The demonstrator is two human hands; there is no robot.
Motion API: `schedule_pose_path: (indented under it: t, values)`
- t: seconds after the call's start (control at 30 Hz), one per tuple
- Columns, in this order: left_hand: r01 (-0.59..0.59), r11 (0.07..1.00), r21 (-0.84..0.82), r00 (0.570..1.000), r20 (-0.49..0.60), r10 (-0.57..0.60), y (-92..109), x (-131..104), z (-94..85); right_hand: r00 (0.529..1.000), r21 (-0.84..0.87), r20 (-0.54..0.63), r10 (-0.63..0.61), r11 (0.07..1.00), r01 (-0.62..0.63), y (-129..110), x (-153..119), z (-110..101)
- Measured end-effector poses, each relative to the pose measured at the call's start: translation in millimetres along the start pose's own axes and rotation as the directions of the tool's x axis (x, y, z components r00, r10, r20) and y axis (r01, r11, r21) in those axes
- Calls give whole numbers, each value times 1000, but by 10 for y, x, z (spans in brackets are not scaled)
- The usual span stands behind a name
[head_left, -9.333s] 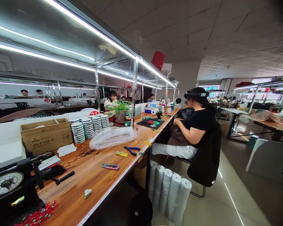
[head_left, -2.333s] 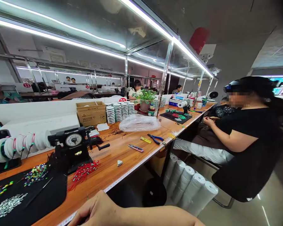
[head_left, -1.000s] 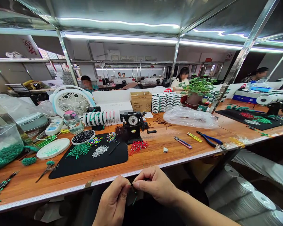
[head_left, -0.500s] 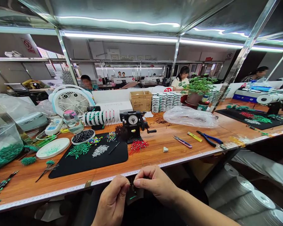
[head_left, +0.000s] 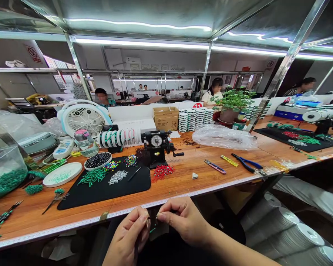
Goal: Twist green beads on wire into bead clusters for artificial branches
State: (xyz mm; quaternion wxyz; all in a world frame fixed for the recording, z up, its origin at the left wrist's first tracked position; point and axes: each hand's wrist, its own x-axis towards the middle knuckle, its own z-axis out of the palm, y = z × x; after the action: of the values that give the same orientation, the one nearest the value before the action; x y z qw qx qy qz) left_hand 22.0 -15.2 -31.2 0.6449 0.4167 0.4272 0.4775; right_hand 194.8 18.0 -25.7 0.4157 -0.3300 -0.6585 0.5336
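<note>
In front of the bench edge, my left hand point(head_left: 130, 234) is closed in a pinch, thumb against forefinger. A thin dark piece point(head_left: 151, 218) shows at its fingertips, too small to name. Close beside it, my right hand point(head_left: 185, 221) also pinches with curled fingers; what lies between them is hidden. A short green piece point(head_left: 153, 229) shows just below the fingertips, and whether it hangs from them I cannot tell. Beyond the hands, a black mat point(head_left: 105, 197) carries green tubes point(head_left: 93, 177), small clear pieces point(head_left: 118, 177) and coloured beads point(head_left: 131, 160).
A black hand-cranked counter machine point(head_left: 157, 147) stands behind red pieces point(head_left: 162, 171). To the right lie a snipper point(head_left: 215, 167), a yellow cutter point(head_left: 229, 160) and blue-handled pliers point(head_left: 246, 163). A white plate point(head_left: 72, 171) sits left. Spools point(head_left: 283, 221) stand below the bench.
My left hand has turned slightly and shifted left, its thumb now lying along the forefinger. The right hand has dipped a little. The green piece has moved slightly left.
</note>
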Motion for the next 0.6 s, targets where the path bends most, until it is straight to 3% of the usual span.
schedule_pose_path:
  t: [0.1,0.2,0.27,0.33,0.4,0.47,0.6]
  values:
    - [16,1000,11,999,29,-16,8,-6,-15,999,-153,5,-31,988,32,-42,-5,-89]
    - [12,987,161,999,32,-17,47,-4,-2,986,-408,-111,-124,910,69,-109,-21,-160]
    - [1,955,298,999,50,-16,93,-4,34,981,-477,-84,-175,871,115,-141,-31,-145]
    - [-52,898,436,997,72,22,141,-2,74,993,-386,4,-121,916,113,-133,-33,-81]
    - [-124,812,570,992,97,83,174,6,99,997,-211,61,47,977,-33,-82,-29,-2]
    - [-162,715,680,987,118,112,182,19,101,987,-132,69,148,982,-138,-14,-28,55]
    - [-157,532,832,987,113,114,127,49,90,1000,-294,8,15,956,-12,60,-48,52]
